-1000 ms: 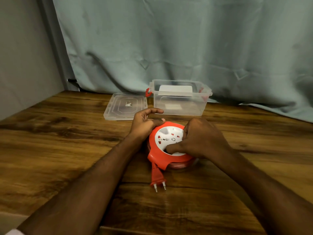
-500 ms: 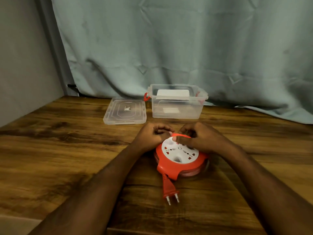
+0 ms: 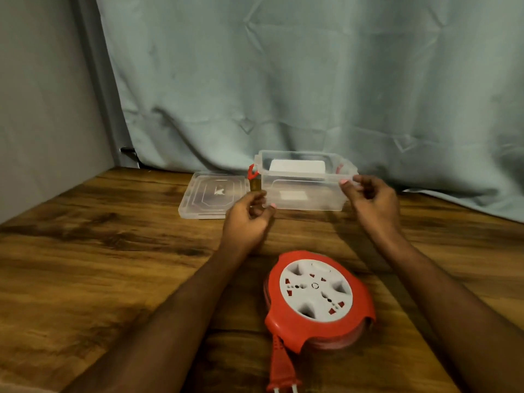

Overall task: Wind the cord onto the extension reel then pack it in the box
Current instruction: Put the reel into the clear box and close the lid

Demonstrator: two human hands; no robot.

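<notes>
At the tabletop's back edge, the clear plastic box stands open, a white label inside. Left hand and right hand hover at its near corners, fingers loosely curled, holding nothing. The wound extension reel lies nearer.

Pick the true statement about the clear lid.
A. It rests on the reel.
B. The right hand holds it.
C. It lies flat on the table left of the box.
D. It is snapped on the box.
C: the lid lies flat on the table, left of the open box.
</notes>
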